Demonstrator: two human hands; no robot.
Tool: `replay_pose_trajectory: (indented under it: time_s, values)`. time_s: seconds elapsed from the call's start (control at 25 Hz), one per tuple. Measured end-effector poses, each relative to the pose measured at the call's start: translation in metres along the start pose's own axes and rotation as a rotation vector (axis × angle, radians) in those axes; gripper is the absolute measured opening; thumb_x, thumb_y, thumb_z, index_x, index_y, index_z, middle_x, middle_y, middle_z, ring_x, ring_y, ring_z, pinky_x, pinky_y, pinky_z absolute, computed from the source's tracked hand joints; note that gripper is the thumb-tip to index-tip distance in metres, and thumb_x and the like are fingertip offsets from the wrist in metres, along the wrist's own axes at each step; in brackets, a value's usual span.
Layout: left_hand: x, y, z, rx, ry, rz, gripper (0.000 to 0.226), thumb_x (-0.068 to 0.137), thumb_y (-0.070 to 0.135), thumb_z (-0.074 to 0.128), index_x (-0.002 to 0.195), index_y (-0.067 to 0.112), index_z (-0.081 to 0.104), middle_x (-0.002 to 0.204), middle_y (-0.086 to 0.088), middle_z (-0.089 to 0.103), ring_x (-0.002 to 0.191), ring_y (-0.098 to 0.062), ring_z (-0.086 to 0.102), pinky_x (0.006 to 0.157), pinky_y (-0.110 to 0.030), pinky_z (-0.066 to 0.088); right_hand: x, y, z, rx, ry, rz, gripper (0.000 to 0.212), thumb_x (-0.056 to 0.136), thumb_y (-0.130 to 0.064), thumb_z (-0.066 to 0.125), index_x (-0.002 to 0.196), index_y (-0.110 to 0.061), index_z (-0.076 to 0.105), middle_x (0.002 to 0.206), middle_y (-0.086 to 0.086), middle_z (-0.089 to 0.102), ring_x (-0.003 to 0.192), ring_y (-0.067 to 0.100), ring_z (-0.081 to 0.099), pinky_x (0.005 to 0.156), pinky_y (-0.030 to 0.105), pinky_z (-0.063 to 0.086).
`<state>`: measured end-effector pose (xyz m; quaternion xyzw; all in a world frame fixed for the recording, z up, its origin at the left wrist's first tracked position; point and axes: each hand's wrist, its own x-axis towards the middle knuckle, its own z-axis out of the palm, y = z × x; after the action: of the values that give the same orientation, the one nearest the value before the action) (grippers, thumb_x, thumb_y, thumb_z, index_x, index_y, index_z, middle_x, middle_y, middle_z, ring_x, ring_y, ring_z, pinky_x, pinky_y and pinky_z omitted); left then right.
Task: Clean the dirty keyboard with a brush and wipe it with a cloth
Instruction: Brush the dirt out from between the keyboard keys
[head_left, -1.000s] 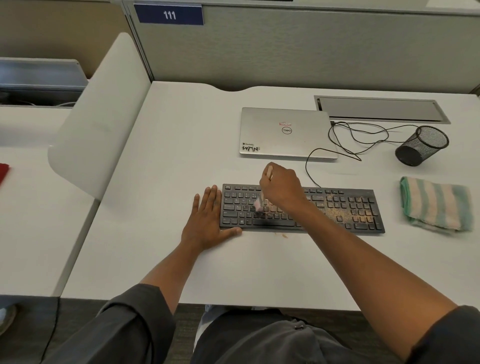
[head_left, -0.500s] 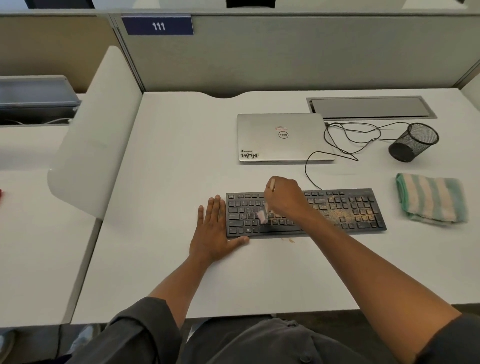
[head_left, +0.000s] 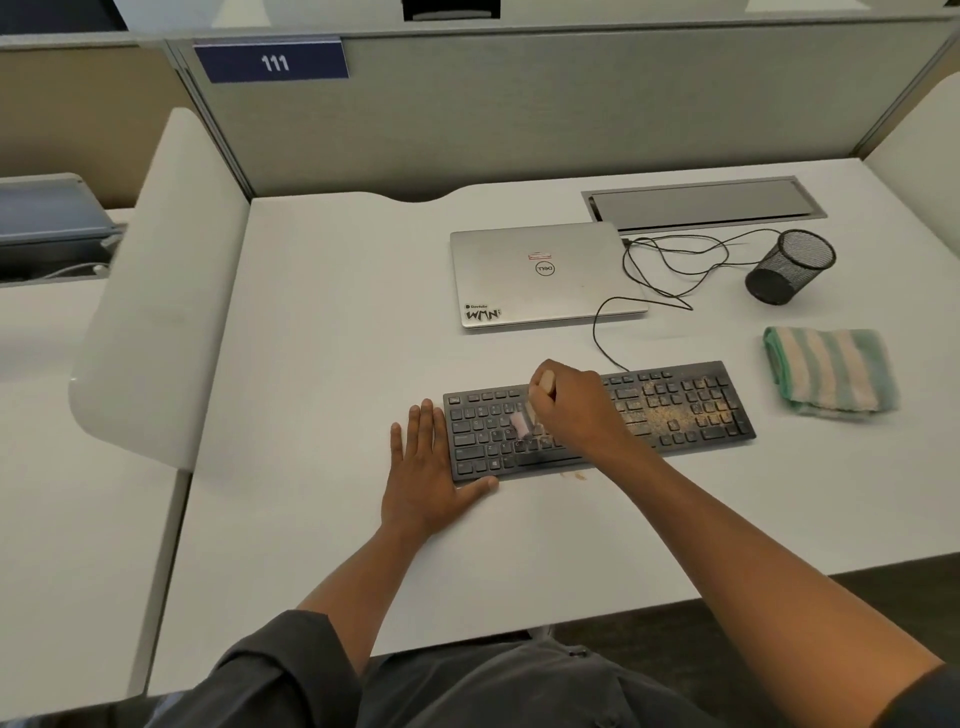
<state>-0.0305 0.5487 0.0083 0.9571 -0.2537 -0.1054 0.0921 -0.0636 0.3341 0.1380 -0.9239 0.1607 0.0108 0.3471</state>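
A black keyboard (head_left: 680, 410) lies on the white desk (head_left: 337, 364), its right half dusted with tan crumbs. My right hand (head_left: 579, 402) grips a small brush (head_left: 521, 423) whose pale bristles touch the keys left of the middle; the handle's tip sticks up from my fist. My left hand (head_left: 423, 467) lies flat on the desk against the keyboard's left end, thumb along its front edge. A folded green and white striped cloth (head_left: 831, 371) sits to the right of the keyboard.
A shut silver laptop (head_left: 540, 275) lies behind the keyboard, with a black cable (head_left: 670, 270) looping beside it. A black mesh cup (head_left: 789, 267) stands at the back right. A few crumbs (head_left: 574, 475) lie on the desk before the keyboard. Partition walls ring the desk.
The brush has shifted slightly over the left-middle keys in short strokes. My left hand stays flat at the keyboard's end. The camera has tilted, so the whole scene sits lower in view.
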Motion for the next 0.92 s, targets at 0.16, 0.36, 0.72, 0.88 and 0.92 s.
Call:
replay_pose_trajectory:
  time_s: [0.16,0.36,0.72,0.88,0.92]
  values:
    - [-0.001,0.000,0.000,-0.011,-0.003,-0.002,0.127,0.079,0.095,0.026,0.159,0.005,-0.012,0.167,-0.013,-0.017,0.153,-0.023,-0.023,0.124,-0.050,-0.012,-0.009,0.003,0.005,0.038,-0.016,0.029,0.010,0.092,-0.016,0.053,0.092,-0.018,0.062,0.078,0.003,0.067,0.063,0.013,0.056,0.049,0.024,0.038]
    - [-0.001,0.000,-0.001,-0.007,-0.005,0.003,0.128,0.077,0.097,0.023,0.159,0.005,-0.013,0.167,-0.013,-0.017,0.153,-0.023,-0.024,0.124,-0.049,-0.013,-0.010,0.002,-0.008,0.064,-0.030,0.048,0.013,0.093,-0.014,0.053,0.089,-0.021,0.063,0.074,-0.006,0.063,0.062,0.009,0.054,0.053,0.026,0.038]
    - [-0.001,0.000,-0.003,0.006,-0.012,-0.002,0.128,0.077,0.097,0.021,0.158,0.005,-0.014,0.167,-0.013,-0.018,0.153,-0.023,-0.025,0.124,-0.049,-0.013,0.003,0.003,-0.024,-0.055,-0.135,0.085,0.018,0.089,-0.003,0.065,0.088,-0.019,0.075,0.079,-0.005,0.069,0.069,0.009,0.060,0.057,0.020,0.043]
    - [-0.002,0.000,-0.003,0.006,-0.010,0.000,0.128,0.077,0.097,0.022,0.158,0.005,-0.014,0.167,-0.013,-0.018,0.152,-0.023,-0.025,0.124,-0.049,-0.013,-0.001,0.003,-0.024,0.191,-0.190,0.109,0.017,0.090,0.000,0.064,0.089,-0.015,0.073,0.069,0.006,0.071,0.060,0.012,0.064,0.062,0.029,0.056]
    - [-0.002,0.000,-0.003,0.002,-0.005,0.000,0.128,0.077,0.097,0.022,0.159,0.005,-0.014,0.167,-0.013,-0.018,0.152,-0.023,-0.025,0.124,-0.049,-0.013,-0.003,0.004,-0.022,0.187,-0.196,0.099,0.018,0.090,0.000,0.064,0.088,-0.016,0.073,0.069,0.006,0.071,0.059,0.012,0.064,0.064,0.030,0.057]
